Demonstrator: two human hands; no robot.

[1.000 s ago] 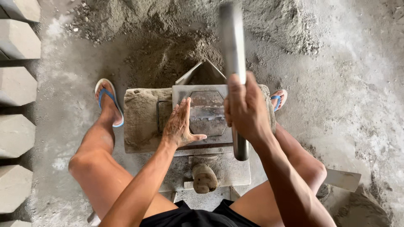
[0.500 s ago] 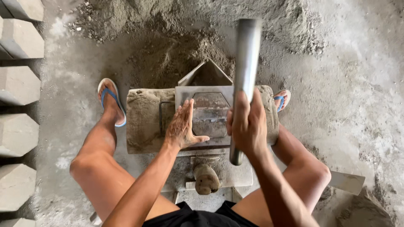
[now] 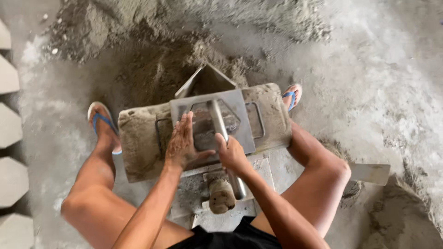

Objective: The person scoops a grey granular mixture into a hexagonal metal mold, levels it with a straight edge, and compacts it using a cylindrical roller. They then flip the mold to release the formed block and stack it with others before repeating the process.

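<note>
A metal block press caked in grey cement stands between my knees. My left hand lies flat, fingers together, on the left side of its square steel lid. My right hand grips the steel lever pipe, which lies lowered across the lid over the hexagonal mould opening. A cement-crusted knob sticks out of the base below my hands.
A pile of dark damp cement mix rises behind the press. Pale hexagonal pavers line the left edge. A flat metal plate lies by my right knee. My feet wear blue-strapped sandals.
The lever pipe, upright a second ago, has swung down flat over the lid with my right hand on it. My left hand stayed on the lid.
</note>
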